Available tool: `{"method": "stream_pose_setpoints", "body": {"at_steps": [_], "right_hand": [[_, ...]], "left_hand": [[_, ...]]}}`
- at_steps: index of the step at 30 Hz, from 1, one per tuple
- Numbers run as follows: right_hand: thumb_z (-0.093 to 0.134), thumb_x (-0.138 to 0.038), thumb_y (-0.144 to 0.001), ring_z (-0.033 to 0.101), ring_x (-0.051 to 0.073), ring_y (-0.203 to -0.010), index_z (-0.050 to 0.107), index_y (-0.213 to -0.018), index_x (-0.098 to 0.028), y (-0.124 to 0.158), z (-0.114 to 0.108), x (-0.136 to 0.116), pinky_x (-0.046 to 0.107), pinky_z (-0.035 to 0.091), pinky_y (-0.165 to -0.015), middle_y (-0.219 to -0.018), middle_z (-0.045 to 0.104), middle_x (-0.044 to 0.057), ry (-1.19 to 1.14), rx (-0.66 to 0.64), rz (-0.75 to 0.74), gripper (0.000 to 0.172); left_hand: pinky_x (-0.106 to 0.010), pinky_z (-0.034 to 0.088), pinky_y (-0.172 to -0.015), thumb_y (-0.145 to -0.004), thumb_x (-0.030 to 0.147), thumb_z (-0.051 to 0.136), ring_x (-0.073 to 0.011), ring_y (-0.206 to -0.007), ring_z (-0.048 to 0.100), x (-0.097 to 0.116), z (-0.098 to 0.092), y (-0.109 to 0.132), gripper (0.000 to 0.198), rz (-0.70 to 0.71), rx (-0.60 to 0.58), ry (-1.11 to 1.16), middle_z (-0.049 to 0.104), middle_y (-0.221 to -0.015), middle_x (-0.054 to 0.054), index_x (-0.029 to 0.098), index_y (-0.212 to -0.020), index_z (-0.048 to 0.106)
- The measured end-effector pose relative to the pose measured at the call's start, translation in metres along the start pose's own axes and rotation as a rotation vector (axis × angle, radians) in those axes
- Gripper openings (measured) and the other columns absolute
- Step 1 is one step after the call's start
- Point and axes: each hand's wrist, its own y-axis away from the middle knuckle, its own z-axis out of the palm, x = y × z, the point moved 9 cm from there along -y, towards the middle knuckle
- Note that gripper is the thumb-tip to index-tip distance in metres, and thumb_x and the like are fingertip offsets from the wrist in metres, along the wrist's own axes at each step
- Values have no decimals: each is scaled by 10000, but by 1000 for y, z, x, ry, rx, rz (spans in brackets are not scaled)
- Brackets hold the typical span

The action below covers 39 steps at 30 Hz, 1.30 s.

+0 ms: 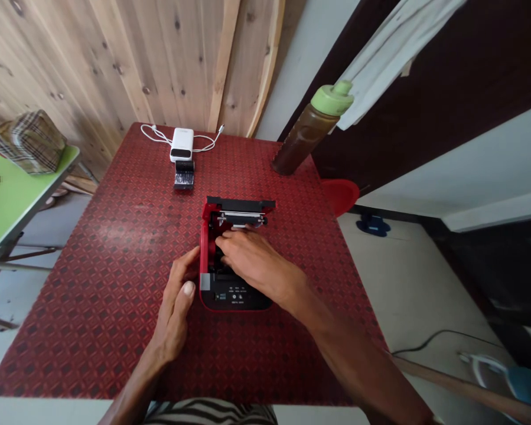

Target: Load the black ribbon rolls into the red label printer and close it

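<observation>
A red and black device [236, 300], which looks like a small printer, lies on the red patterned table with its lid raised at the back. A roller bar [242, 220] and a strip of white show under the lid. My right hand [251, 257] reaches into the opened compartment, its fingers bent down inside; what they touch is hidden. Beside the device's left wall rests my left hand [176, 304], fingers apart and holding nothing, the fingertips near or against the casing.
On the red table [114, 283] are a white power bank [182, 144] with a cable, a small black roll [184, 175] and a brown bottle [305, 136] with a green cap. A green table [21, 195] with a checked bag [30, 141] stands at left; a red stool [341, 196] at right.
</observation>
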Motion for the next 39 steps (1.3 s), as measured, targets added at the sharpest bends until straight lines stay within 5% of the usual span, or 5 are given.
{"method": "stream_pose_setpoints", "body": {"at_steps": [5,10,17,26,39], "right_hand": [[658,-96,-1007,760,301,-995,752,-1089,-161,13,-22,-10,440,621,-903,-1086,806,133,38,63,19,140],[677,-136,-1005,756,277,-963,765,-1079,-212,63,-69,-13,428,636,-879,-1019,819,87,-3,429,32,137],[808,-336,-897,791,249,-985,728,-1137,-255,125,-62,115,433,630,-899,-1104,825,46,-629,766,393,266],[745,-342,-849,799,232,-961,641,-1022,-235,61,16,154,423,634,-905,-1025,818,54,-880,606,358,228],[726,-144,-881,806,226,-1093,673,-1330,-216,71,24,152,422,651,-945,-1237,824,101,-729,460,349,457]], "left_hand": [[-639,302,-1335,-1051,743,495,-395,-1574,485,0,1,1,729,-19,0,12,581,-1656,-139,277,-1604,592],[-613,341,-1321,-1069,720,495,-383,-1554,517,3,2,2,710,-30,2,23,588,-1649,-140,282,-1621,575],[-593,435,-1256,-1067,710,493,-401,-1518,555,4,3,2,714,-22,1,-4,584,-1662,-127,282,-1634,565],[-581,425,-1266,-1077,632,492,-388,-1546,519,9,3,2,642,33,47,-138,588,-1664,-88,301,-1623,560],[-535,422,-1271,-1082,675,477,-372,-1535,525,5,0,0,662,33,49,-162,595,-1661,-67,315,-1632,559]]}}
